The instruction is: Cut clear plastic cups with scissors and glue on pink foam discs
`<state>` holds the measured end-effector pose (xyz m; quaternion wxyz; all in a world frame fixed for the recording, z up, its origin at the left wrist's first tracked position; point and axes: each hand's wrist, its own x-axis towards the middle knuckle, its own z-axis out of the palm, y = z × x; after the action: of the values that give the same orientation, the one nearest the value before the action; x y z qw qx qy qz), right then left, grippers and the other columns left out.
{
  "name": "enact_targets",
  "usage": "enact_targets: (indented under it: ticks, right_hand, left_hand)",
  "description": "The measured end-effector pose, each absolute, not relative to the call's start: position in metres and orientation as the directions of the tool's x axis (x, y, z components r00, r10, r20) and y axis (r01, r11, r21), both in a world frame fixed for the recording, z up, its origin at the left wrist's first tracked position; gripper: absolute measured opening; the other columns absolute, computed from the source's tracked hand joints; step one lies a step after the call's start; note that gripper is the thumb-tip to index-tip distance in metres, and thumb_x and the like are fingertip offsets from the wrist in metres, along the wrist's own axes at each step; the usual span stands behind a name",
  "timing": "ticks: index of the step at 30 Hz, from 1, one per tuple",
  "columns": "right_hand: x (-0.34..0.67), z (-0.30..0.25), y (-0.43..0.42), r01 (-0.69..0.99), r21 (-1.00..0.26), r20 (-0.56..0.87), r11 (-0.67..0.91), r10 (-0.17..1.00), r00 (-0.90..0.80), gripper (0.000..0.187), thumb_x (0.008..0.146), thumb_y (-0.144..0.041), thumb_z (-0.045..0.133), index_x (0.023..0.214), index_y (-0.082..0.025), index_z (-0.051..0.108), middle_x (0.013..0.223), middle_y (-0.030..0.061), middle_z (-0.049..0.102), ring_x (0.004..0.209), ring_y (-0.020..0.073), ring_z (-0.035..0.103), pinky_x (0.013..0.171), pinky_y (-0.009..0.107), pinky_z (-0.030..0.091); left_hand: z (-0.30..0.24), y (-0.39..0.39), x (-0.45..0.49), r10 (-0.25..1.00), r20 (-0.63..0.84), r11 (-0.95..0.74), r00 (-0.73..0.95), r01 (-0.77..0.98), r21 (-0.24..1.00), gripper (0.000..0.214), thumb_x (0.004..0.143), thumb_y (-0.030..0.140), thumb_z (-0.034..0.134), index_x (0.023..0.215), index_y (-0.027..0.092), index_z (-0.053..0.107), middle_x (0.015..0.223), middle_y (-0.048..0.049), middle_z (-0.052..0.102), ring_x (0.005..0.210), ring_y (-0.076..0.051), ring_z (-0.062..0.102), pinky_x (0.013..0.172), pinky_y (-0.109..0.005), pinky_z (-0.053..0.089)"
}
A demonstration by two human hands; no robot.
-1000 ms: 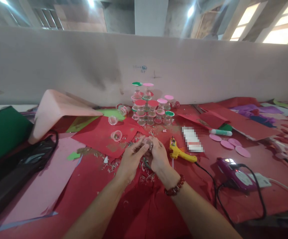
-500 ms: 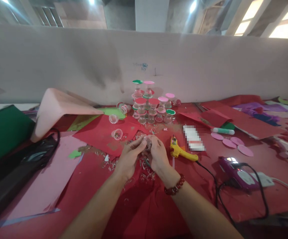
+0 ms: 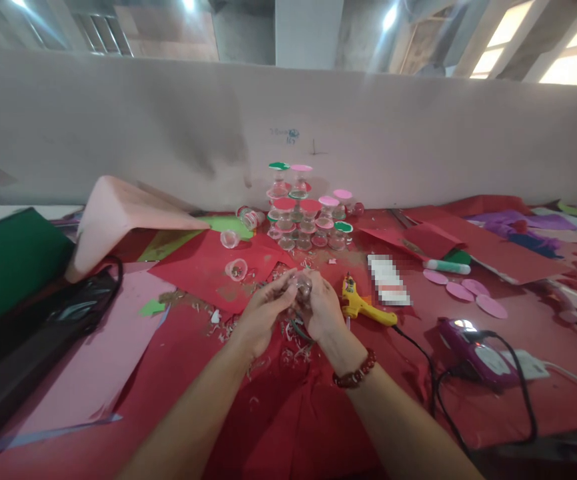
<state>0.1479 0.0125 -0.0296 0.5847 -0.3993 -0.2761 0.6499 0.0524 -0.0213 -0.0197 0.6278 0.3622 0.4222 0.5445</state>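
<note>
Between my hands is a small clear plastic cup [image 3: 302, 287], partly hidden by fingers. My left hand [image 3: 268, 303] curls round its left side, thumb on the near face. Fingers of my right hand [image 3: 322, 303] close on it from the right; a dark red bead bracelet [image 3: 356, 371] circles that wrist. Shavings and scraps [image 3: 293, 340] litter the red sheet below. Past my hands rise stacked clear cups [image 3: 296, 227], paired into hourglass shapes and topped with red, pink and green discs. Two loose clear cups [image 3: 237, 269] lie to the left of the stack.
A yellow glue gun [image 3: 366, 308] lies right of my hands, its black cord running to a purple power socket [image 3: 483, 353]. Pink paper discs [image 3: 468, 291] and a glue stick [image 3: 447, 267] lie farther right. A black bag [image 3: 43, 347] sits left; a grey wall [image 3: 168, 127] stands behind.
The cup between my hands shows more now, its clear face turned up between the fingers. Both hands have stayed in nearly the same place; the view has shifted slightly.
</note>
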Motion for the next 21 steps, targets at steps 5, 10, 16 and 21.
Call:
enact_targets:
  ticks: [5,10,16,21]
  right_hand:
    - [0.1424,-0.0338,0.0075,-0.565,-0.812,-0.156,-0.148,0.987,-0.034,0.017,0.068,-0.029,0.056,0.057,-0.021,0.045,0.047,-0.0088,0.041,0.042,0.0080,0.035,0.040,0.020,0.029]
    - [0.1420,-0.0349,0.0074,-0.579,-0.802,-0.167,-0.147,0.986,-0.020,0.016,0.068,-0.028,0.055,0.058,-0.021,0.045,0.049,-0.0091,0.042,0.042,0.0075,0.033,0.041,0.021,0.028]
    - [0.1455,-0.0340,0.0123,-0.595,-0.795,-0.172,-0.119,0.985,0.032,0.014,0.065,-0.028,0.057,0.058,-0.020,0.048,0.051,-0.0075,0.047,0.049,0.0085,0.043,0.048,0.020,0.035]
    - [0.1492,-0.0283,0.0142,-0.619,-0.761,-0.231,-0.193,0.973,-0.018,0.013,0.066,-0.032,0.056,0.062,-0.020,0.056,0.055,-0.0041,0.057,0.049,0.0109,0.050,0.047,0.022,0.038]
  left_hand:
    - [-0.0247,-0.0194,0.0542,0.990,-0.135,0.135,0.028,-0.402,0.906,0.038,0.071,0.035,0.071,0.107,0.022,0.070,0.087,-0.0043,0.071,0.068,-0.011,0.057,0.067,-0.025,0.045]
    - [-0.0291,-0.0175,0.0569,0.995,-0.098,0.097,0.017,-0.382,0.919,0.037,0.071,0.032,0.071,0.107,0.024,0.069,0.108,-0.0050,0.069,0.097,-0.016,0.060,0.090,-0.031,0.042]
    - [-0.0284,-0.0204,0.0571,0.998,-0.064,0.062,0.003,-0.317,0.947,0.048,0.070,0.024,0.070,0.117,0.024,0.063,0.118,-0.0054,0.064,0.113,-0.019,0.053,0.100,-0.033,0.035]
    - [-0.0214,-0.0238,0.0544,0.990,-0.087,0.112,0.108,-0.256,0.960,0.074,0.062,0.017,0.076,0.131,0.028,0.051,0.106,-0.0053,0.066,0.094,-0.018,0.058,0.089,-0.034,0.043]
